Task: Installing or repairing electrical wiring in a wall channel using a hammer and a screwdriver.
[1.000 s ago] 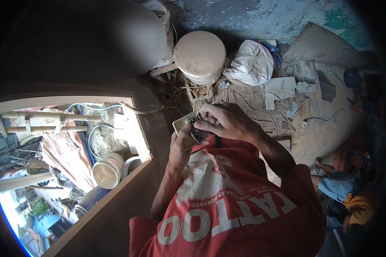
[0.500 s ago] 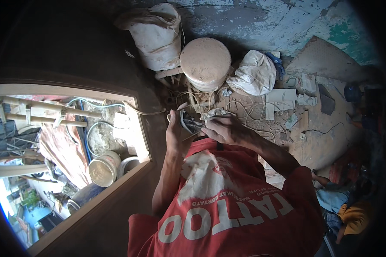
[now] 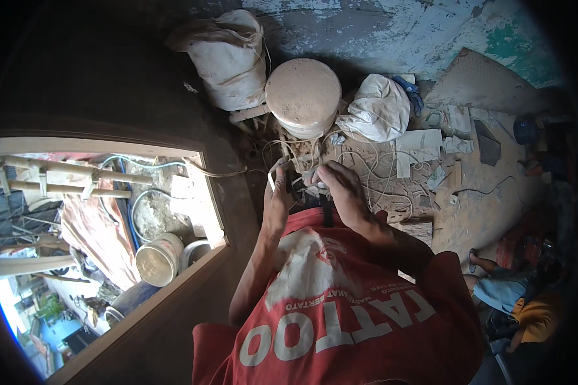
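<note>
One pale box (image 3: pixel 271 181) in the left hand (image 3: pixel 275 206) points its long edge forward

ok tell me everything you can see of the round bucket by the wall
The round bucket has a broad, flat top coated in pale brown dust; whether that is a lid or an upturned base is unclear. Its whitish side, plastic-looking, shows below the top. It stands upright between a bulky pale sack and a crumpled white sack, too close to judge contact. Neither the left hand nor the right hand touches it.
</note>
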The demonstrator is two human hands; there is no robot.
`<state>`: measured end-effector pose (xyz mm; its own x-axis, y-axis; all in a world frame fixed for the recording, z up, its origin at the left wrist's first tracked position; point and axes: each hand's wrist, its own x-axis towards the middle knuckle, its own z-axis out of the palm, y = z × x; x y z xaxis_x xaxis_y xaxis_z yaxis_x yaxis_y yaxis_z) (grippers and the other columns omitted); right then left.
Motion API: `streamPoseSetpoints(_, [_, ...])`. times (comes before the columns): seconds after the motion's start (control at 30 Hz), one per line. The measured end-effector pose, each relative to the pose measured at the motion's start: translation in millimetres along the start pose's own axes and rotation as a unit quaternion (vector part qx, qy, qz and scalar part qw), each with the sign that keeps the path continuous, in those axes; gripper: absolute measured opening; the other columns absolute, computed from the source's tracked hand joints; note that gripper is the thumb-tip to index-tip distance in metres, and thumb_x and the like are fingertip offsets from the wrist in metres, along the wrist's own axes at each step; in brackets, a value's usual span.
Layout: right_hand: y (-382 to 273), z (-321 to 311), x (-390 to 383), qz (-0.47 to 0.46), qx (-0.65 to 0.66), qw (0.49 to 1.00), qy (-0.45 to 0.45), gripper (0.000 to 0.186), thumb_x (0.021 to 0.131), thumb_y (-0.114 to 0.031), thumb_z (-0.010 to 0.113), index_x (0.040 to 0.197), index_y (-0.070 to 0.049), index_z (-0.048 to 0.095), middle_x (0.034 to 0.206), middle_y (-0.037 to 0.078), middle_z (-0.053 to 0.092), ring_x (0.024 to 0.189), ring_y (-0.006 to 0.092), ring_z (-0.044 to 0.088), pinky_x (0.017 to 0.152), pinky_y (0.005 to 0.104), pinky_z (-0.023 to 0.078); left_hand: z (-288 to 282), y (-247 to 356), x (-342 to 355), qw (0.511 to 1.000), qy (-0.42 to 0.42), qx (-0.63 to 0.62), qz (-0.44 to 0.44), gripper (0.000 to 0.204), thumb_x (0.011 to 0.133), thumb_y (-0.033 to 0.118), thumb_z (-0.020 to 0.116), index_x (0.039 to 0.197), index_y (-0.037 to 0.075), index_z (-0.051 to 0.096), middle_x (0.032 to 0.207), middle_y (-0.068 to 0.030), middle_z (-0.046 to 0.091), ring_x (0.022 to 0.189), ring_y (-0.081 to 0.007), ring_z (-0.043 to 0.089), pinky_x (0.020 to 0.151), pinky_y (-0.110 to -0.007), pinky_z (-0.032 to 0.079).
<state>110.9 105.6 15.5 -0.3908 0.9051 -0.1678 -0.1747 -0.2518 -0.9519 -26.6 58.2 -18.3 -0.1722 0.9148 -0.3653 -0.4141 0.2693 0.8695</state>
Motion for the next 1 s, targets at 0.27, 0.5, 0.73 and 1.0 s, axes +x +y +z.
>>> streamPoseSetpoints(0.27, [21.2, 7.9, 6.4, 0.218, -0.091, 0.962, -0.137, 0.024, 0.09, -0.022, 0.045, 0.073, -0.006, 0.046, 0.05, -0.002, 0.039, 0.043, 0.0109, 0.04, 0.048, 0.0265, 0.038, -22.7, -17.7, 9.5, 0.969, 0.053, 0.218, 0.107, 0.057, 0.092, 0.045, 0.034, 0.127, 0.0, 0.037, 0.12, -0.0153, 0.047, 0.111, -0.0213, 0.044, 0.094, -0.031, 0.034])
streamPoseSetpoints(0.5, [51.7, 2.9, -5.1, -0.131, -0.315, 0.911, -0.233, 0.018, 0.085, -0.018, 0.052, 0.072, -0.005, 0.049, 0.053, 0.009, 0.043, 0.048, 0.0237, 0.047, 0.046, 0.0333, 0.038, -38.9, -29.3, 21.9, 0.978, 0.063, 0.185, 0.072, 0.053, 0.092, 0.044, 0.034, 0.121, 0.0, 0.045, 0.11, -0.013, 0.053, 0.099, -0.0211, 0.052, 0.084, -0.029, 0.04])
streamPoseSetpoints(0.73, [48.6, -28.7, -12.0, -0.373, -0.441, 0.744, -0.336, 0.01, 0.073, -0.013, 0.058, 0.067, -0.01, 0.05, 0.059, 0.002, 0.038, 0.059, 0.0153, 0.044, 0.065, 0.027, 0.035, -23.8, -16.7, 10.5, 0.986, 0.078, -0.096, -0.113, 0.054, 0.09, 0.051, 0.032, 0.117, 0.007, 0.048, 0.083, -0.003, 0.051, 0.071, -0.0134, 0.051, 0.059, -0.028, 0.044])
streamPoseSetpoints(1.0, [0.7, -55.4, -7.0, -0.423, -0.388, 0.721, -0.389, 0.013, 0.066, -0.011, 0.06, 0.062, -0.01, 0.047, 0.058, -0.001, 0.041, 0.061, 0.0148, 0.045, 0.075, 0.0306, 0.04, -18.7, -23.0, -0.1, 0.99, 0.064, -0.031, -0.119, 0.053, 0.091, 0.049, 0.035, 0.113, 0.004, 0.053, 0.092, -0.0036, 0.056, 0.083, -0.0141, 0.052, 0.075, -0.028, 0.043])
